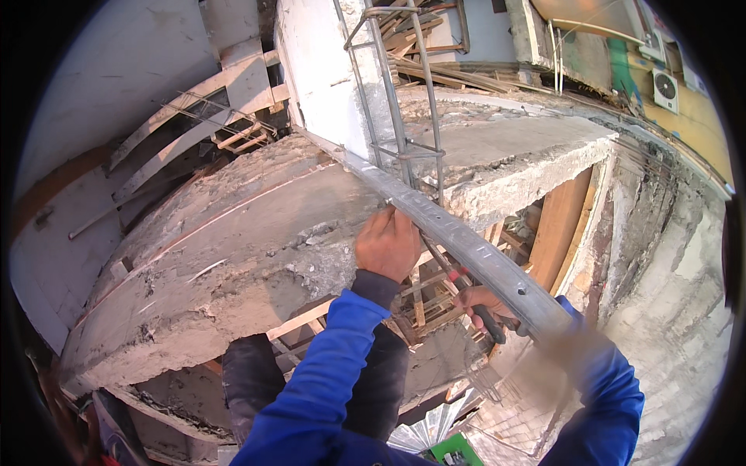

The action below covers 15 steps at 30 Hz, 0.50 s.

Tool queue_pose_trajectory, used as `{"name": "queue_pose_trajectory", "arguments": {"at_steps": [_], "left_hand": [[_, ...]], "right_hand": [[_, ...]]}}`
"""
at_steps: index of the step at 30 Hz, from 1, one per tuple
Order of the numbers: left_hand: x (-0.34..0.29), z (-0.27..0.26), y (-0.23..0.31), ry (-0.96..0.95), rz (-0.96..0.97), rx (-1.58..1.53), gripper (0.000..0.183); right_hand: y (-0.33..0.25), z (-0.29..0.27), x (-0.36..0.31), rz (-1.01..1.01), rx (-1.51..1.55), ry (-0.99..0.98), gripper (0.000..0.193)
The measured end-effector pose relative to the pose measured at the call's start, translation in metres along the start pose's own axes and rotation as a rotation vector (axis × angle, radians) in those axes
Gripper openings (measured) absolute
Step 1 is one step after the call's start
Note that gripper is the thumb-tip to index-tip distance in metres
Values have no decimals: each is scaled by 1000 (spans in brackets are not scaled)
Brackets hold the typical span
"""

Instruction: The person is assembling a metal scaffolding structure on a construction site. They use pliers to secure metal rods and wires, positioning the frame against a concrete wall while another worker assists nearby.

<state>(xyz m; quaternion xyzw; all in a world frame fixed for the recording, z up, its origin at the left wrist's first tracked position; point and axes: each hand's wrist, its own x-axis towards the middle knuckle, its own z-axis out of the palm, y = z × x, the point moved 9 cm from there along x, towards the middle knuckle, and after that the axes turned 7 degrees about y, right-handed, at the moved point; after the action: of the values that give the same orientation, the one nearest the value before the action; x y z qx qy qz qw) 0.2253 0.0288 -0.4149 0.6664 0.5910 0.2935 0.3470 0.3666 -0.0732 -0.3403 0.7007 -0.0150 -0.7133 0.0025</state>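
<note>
A long grey metal tube (466,237) with pale marks and a small hole slants across the rough concrete slab (264,225), passing the foot of an upright cage of steel bars (400,93). My left hand (388,242) is closed, its fingers bunched against the tube's near edge close to the cage; what they pinch is hidden. Lower right, partly behind the tube, my right hand (486,304) wraps around the dark handle of a pliers-like hand tool (489,324). A red part of it shows near the fingers. The tool's tip is hard to make out.
A white-faced column (315,78) rises behind the cage. Between slab edges lies an opening with timber pieces (420,299) below, near my legs. Wooden boards (563,225) stand under the right slab. Scrap lumber (443,74) is heaped at the back.
</note>
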Motion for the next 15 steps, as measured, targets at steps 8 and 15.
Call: {"name": "queue_pose_trajectory", "arguments": {"at_steps": [8,15], "left_hand": [[-1,-4,2,26,7,-33,29],[-2,-4,3,102,41,49,25]], "right_hand": [[-48,-34,-7,-587,-1214,353,40],[6,-1,-9,-2,155,-22,34]]}}
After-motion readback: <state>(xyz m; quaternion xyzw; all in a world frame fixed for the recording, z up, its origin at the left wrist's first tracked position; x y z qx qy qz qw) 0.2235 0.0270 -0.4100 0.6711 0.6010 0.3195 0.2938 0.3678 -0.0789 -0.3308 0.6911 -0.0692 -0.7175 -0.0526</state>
